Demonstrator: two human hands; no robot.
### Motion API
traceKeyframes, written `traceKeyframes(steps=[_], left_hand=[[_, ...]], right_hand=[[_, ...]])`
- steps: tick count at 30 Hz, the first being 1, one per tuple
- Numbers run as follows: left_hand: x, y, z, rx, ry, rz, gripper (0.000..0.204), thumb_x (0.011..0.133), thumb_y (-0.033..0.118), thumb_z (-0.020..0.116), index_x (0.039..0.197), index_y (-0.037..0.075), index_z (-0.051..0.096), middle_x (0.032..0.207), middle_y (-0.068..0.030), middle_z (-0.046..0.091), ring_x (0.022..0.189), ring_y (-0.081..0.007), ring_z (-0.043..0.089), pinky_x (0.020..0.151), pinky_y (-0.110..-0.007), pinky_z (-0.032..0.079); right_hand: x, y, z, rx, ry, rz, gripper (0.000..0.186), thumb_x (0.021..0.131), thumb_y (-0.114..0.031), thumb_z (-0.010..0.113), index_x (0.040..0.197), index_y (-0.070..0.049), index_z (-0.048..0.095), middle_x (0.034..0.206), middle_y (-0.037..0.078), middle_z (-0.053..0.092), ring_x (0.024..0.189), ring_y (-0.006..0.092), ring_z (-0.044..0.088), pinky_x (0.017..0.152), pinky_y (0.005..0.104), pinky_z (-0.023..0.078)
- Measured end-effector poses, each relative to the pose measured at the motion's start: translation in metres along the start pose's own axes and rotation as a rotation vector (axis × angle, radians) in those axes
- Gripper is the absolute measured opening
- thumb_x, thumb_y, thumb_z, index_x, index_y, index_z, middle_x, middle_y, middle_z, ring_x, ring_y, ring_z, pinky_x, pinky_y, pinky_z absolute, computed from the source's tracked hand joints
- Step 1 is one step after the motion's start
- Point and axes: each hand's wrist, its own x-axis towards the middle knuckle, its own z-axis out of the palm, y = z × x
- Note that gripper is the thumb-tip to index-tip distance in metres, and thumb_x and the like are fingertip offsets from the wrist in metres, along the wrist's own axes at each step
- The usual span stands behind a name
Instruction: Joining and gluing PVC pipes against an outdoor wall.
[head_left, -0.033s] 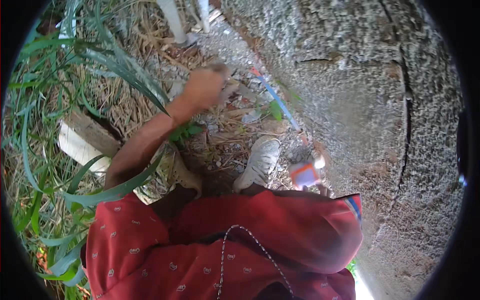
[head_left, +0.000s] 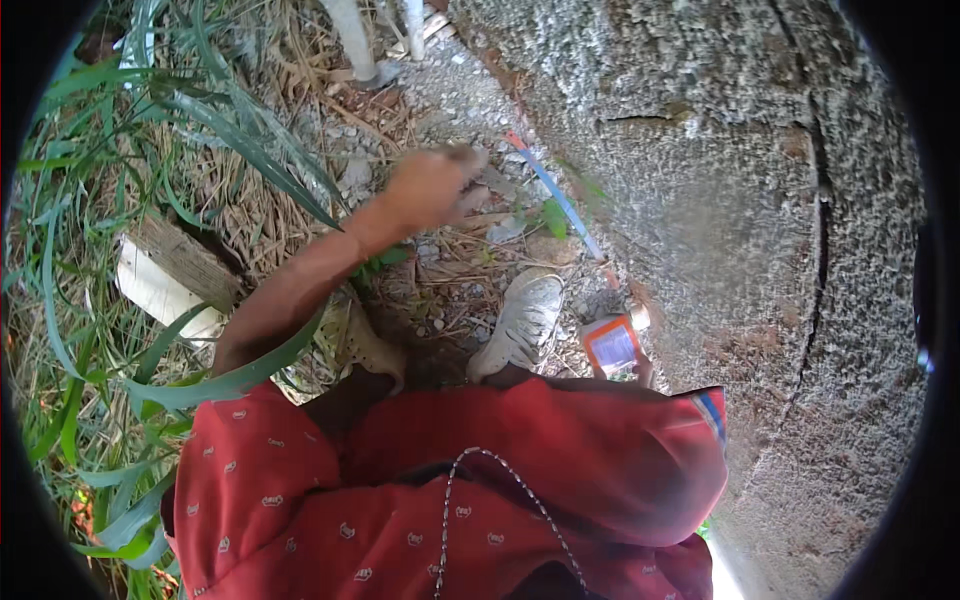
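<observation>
My left hand (head_left: 428, 192) reaches over the rubble and dry straw, a little left of a thin blue strip with a red end (head_left: 560, 198). Its fingers are curled in and blurred by motion; what they hold, if anything, I cannot make out. Beside my knee, close to the wall, my right hand (head_left: 644, 370) grips a small orange-and-white box (head_left: 612, 345) by its lower edge. Only a few fingers of that hand show; the red cloth over my knee hides the rest.
A rough concrete wall (head_left: 720, 240) with dark cracks rises on the right. Long green leaves (head_left: 230, 385) and grass crowd the left, near a cut wooden block (head_left: 165, 285). Pale posts (head_left: 348, 40) stand at the far side. My light shoes (head_left: 525, 315) rest on the gravel.
My left hand has shifted slightly right and downward. The box in my right hand is tilted differently, and more of its labelled face shows.
</observation>
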Motion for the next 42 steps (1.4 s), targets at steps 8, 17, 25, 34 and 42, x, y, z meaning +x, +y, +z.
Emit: traceKeyframes(steps=[8, 17, 25, 34, 42], left_hand=[[-0.030, 0.099, 0.118, -0.277, -0.063, 0.358, 0.055, 0.075, 0.030, 0.058, 0.120, 0.002, 0.042, 0.107, -0.0148, 0.052, 0.104, -0.0280, 0.048, 0.088, -0.038, 0.040], [-0.037, 0.157, 0.169, -0.443, -0.503, 0.297, 0.075, 0.064, 0.037, 0.067, 0.117, -0.008, 0.038, 0.107, -0.0187, 0.051, 0.094, -0.0297, 0.055, 0.080, -0.036, 0.046], [-0.038, 0.164, 0.133, -0.793, -0.445, 0.110, 0.095, 0.060, 0.040, 0.072, 0.132, 0.001, 0.023, 0.123, -0.0227, 0.038, 0.110, -0.0328, 0.044, 0.090, -0.039, 0.040], [-0.023, 0.085, 0.103, -1.189, -0.109, 0.081, 0.100, 0.051, 0.028, 0.083, 0.127, 0.007, 0.021, 0.125, -0.0139, 0.033, 0.115, -0.0252, 0.038, 0.092, -0.034, 0.036], [-0.019, 0.066, 0.065, -0.689, -0.023, 0.240, 0.086, 0.048, 0.032, 0.080, 0.122, 0.011, 0.042, 0.122, -0.0117, 0.043, 0.117, -0.0281, 0.039, 0.096, -0.037, 0.036]], right_hand=[[0.006, -0.010, 0.005, -0.016, -0.118, 0.091, 0.058, 0.066, -0.019, 0.072, 0.112, -0.003, 0.042, 0.106, 0.016, 0.048, 0.103, 0.0329, 0.041, 0.087, 0.0471, 0.033], [-0.007, 0.047, 0.021, 0.611, 0.022, 0.571, 0.055, 0.062, -0.019, 0.079, 0.105, -0.007, 0.046, 0.087, 0.010, 0.053, 0.071, 0.0175, 0.054, 0.064, 0.0319, 0.046], [-0.012, 0.082, 0.023, 0.837, 0.001, 0.364, 0.044, 0.059, -0.012, 0.079, 0.092, -0.005, 0.051, 0.090, 0.006, 0.054, 0.082, 0.0152, 0.054, 0.072, 0.0286, 0.047], [0.029, -0.023, 0.049, 1.079, 0.081, -0.204, 0.042, 0.058, -0.009, 0.079, 0.088, -0.006, 0.050, 0.097, 0.007, 0.052, 0.090, 0.0175, 0.053, 0.078, 0.0301, 0.045], [0.055, -0.076, 0.020, 0.755, -0.013, -0.567, 0.045, 0.058, -0.015, 0.079, 0.093, -0.003, 0.054, 0.098, 0.011, 0.056, 0.097, 0.0256, 0.052, 0.084, 0.0363, 0.044]])
